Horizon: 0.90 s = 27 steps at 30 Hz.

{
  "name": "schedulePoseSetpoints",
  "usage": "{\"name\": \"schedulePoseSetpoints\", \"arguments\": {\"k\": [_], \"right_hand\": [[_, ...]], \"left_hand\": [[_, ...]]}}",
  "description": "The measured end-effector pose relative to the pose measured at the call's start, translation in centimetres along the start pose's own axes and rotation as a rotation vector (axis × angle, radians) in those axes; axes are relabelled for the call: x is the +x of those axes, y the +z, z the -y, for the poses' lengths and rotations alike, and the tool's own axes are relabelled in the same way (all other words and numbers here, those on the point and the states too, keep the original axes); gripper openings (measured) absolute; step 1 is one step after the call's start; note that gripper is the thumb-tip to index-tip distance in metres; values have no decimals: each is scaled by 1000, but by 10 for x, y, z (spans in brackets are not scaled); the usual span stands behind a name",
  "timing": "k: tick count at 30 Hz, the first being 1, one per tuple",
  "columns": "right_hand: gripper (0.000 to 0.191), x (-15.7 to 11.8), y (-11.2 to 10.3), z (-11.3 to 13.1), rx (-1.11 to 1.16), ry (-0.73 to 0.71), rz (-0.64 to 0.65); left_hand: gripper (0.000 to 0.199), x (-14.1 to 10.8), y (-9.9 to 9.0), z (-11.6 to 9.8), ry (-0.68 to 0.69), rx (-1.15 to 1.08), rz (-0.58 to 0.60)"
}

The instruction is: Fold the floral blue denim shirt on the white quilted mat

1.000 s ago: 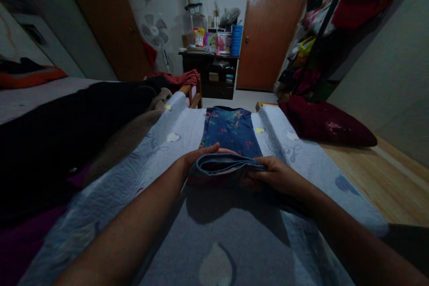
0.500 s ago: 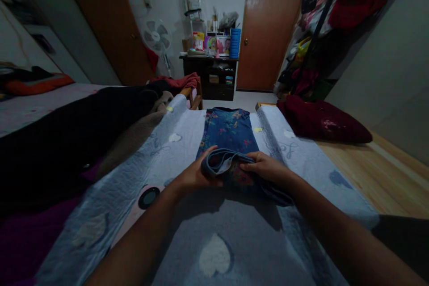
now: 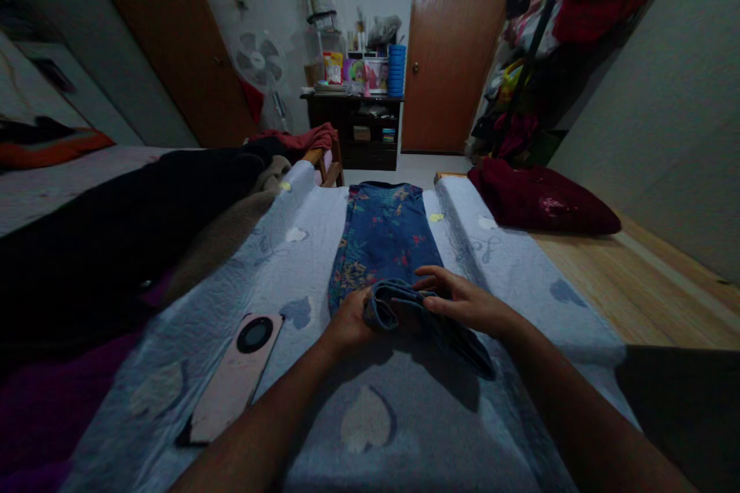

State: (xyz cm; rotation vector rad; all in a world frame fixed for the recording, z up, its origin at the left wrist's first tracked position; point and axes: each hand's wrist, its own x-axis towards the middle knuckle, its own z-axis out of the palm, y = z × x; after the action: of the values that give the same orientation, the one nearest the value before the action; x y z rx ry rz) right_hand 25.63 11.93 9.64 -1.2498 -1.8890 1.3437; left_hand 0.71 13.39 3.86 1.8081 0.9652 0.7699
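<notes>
A blue floral garment (image 3: 385, 235) lies lengthwise on the bed, its far end marked by a dark band. Its near end is raised and folded over in loose layers, one of them curled into a loop. My left hand (image 3: 351, 320) grips the curled left side of that fold, with its fingertips partly hidden under the cloth. My right hand (image 3: 465, 304) is at the fold's right side, fingers stretched and thumb apart, touching the cloth loosely. Below it, a dark flap of the garment droops toward the sheet.
A phone (image 3: 237, 381) lies face down left of my left forearm on the pale heart-patterned bedcover (image 3: 367, 420). Dark clothing (image 3: 132, 223) is heaped along the left. A maroon folded bundle (image 3: 543, 196) sits at right; a fan (image 3: 260, 62) stands behind.
The folded end has come slightly nearer, and its curl is tighter at my left hand. My right hand's fingers have loosened and spread from the cloth. The phone shows more fully.
</notes>
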Motion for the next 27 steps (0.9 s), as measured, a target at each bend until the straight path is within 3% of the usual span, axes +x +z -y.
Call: {"name": "schedulePoseSetpoints", "arguments": {"k": [2, 4, 6, 8, 11, 13, 15, 19, 21, 23, 27], "right_hand": [[61, -34, -18, -10, -45, 45, -83], [66, -69, -28, -25, -217, 95, -69], [84, -96, -24, -43, -442, 101, -42], [97, -107, -10, -60, -651, 75, -96], [105, -92, 16, -73, -808, -6, -192], [97, -71, 25, -74, -797, -82, -213], [78, -51, 26, -69, -705, -152, -238], [36, -30, 22, -53, -350, -158, -173], [28, -27, 23, -45, -196, -113, -156], [28, -26, 25, -38, -92, -83, -151], [28, -19, 22, -28, -4, -74, -149]], "left_hand": [[35, -1, -1, -2, 40, -43, -2], [39, -2, -1, -1, 69, -68, -11], [40, -3, -1, 1, 72, -63, -12], [39, -3, -1, 2, 63, -44, -14], [40, -2, -3, 1, 59, -14, -16], [39, -3, -4, -1, 59, 15, -4], [45, -7, -4, -3, 58, 104, -40], [90, -23, 3, 3, -38, 423, -368], [102, -31, 10, 8, -96, 490, -456], [92, -37, 16, 11, -99, 495, -437], [49, -36, 12, 2, 2, 384, -316]]}}
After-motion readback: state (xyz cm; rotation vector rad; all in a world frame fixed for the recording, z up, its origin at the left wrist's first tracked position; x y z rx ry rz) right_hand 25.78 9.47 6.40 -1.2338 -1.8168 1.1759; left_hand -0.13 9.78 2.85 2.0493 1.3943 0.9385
